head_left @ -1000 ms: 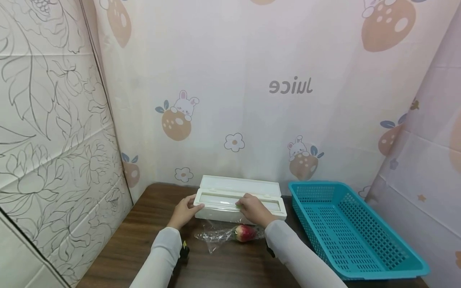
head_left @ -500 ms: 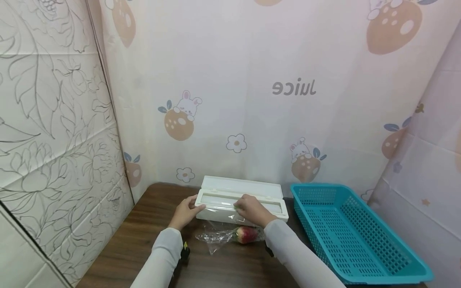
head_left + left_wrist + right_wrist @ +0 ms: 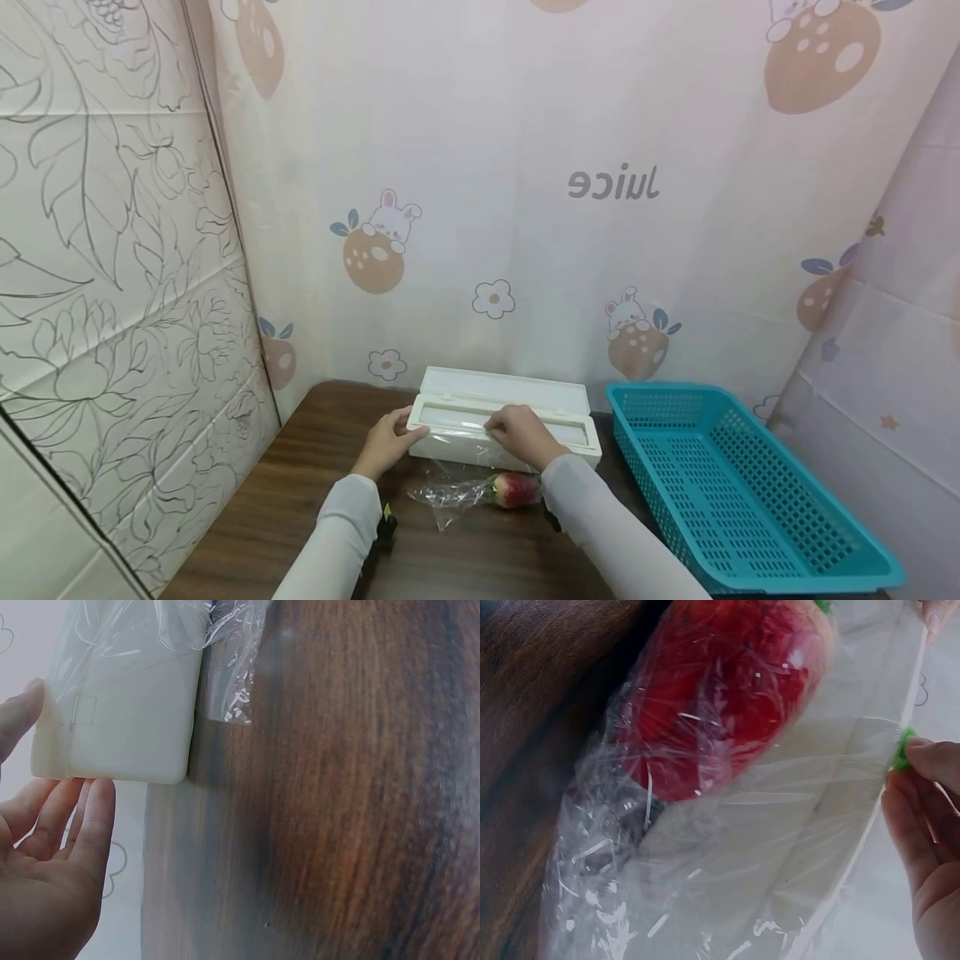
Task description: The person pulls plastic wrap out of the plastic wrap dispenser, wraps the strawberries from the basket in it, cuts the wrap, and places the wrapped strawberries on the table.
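A long white cling film dispenser (image 3: 453, 451) stands by the back wall with its lid raised. My left hand (image 3: 384, 443) grips its left end, the thumb (image 3: 19, 716) at the top edge and the fingers against the end face. Between thumb and fingers my right hand (image 3: 527, 435) pinches a small green slide cutter (image 3: 903, 750) on the dispenser's edge, near mid-length. Clear cling film (image 3: 450, 493) runs down the front onto the table. It covers a red, bud-shaped thing (image 3: 727, 697) with a cream end and green bits.
A blue-green plastic basket (image 3: 738, 500) with slotted sides stands to the right of the dispenser. The dark wooden table (image 3: 300, 483) meets patterned wall sheets at the back and left. Black wrist gear (image 3: 386, 527) shows under the left sleeve.
My right hand has slid a little leftward along the dispenser with the green slide cutter. My left hand keeps its hold on the left end. The head view has shifted slightly.
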Demonstrator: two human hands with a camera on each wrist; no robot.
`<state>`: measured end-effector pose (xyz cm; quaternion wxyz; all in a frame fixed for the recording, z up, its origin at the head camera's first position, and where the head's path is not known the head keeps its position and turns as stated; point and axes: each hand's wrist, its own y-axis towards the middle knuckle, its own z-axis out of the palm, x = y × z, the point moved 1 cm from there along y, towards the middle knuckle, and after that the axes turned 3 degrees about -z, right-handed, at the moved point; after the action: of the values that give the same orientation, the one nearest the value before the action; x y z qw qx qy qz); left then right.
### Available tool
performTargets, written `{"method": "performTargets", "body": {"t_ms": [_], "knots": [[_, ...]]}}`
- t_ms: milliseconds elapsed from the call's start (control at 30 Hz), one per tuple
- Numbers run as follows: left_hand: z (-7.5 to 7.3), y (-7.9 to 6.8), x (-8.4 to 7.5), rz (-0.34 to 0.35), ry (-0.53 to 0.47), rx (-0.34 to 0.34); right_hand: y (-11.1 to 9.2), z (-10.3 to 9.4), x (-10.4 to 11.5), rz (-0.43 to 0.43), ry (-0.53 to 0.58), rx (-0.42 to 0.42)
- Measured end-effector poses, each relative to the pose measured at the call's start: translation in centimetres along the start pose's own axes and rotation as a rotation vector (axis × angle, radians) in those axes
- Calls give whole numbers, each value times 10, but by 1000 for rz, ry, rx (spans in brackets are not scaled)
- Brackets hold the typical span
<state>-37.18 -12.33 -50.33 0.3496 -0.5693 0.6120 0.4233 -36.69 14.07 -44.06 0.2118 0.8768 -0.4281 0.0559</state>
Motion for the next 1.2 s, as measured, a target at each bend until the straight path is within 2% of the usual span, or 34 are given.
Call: {"method": "performTargets", "body": {"t_ms": [267, 567, 900, 1200], "knots": [[0, -1, -1, 8, 15, -5, 2, 2, 6, -96, -13, -51], [0, -3, -1, 25, 16, -4, 5, 6, 9, -85, 32, -27], [-1, -2, 2, 24, 7, -7, 14, 14, 13, -105, 29, -43], [1, -1, 1, 30, 9, -7, 23, 19, 22, -85, 43, -41]]}}
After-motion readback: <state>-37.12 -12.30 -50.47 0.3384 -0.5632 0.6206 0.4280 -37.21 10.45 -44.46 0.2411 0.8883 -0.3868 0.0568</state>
